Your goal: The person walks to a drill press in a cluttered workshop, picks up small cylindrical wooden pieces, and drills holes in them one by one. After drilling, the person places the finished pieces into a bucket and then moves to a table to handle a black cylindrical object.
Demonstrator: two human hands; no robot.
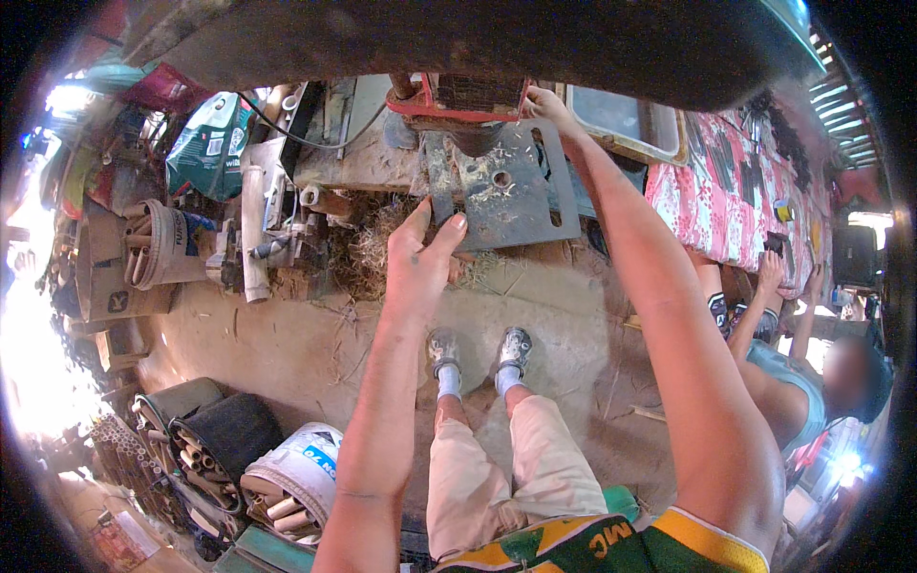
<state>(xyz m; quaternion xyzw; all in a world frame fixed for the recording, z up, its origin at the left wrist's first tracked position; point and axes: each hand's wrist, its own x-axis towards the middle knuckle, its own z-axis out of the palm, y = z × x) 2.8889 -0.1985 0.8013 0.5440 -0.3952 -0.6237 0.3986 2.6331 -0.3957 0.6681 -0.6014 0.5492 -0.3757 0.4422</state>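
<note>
A slotted grey metal plate (521,186), the table of a red-framed machine (458,100) that looks like a drill press, lies in front of me with pale shavings on it. My left hand (427,250) is at its near left corner, thumb and forefinger closed on the edge; the other fingers are hidden. Beside the machine's red housing, my right hand (548,107) reaches up with curled fingers. Part of it is covered, and what it grips does not show. A dark round part of the machine hangs over the plate's middle.
A dark overhang (458,43) spans the top. Buckets of cut tubes stand at left, including a white bucket (296,473). Shavings (382,239) heap below the bench. At right, another person (783,382) works at a table with a red-and-white cloth (707,210).
</note>
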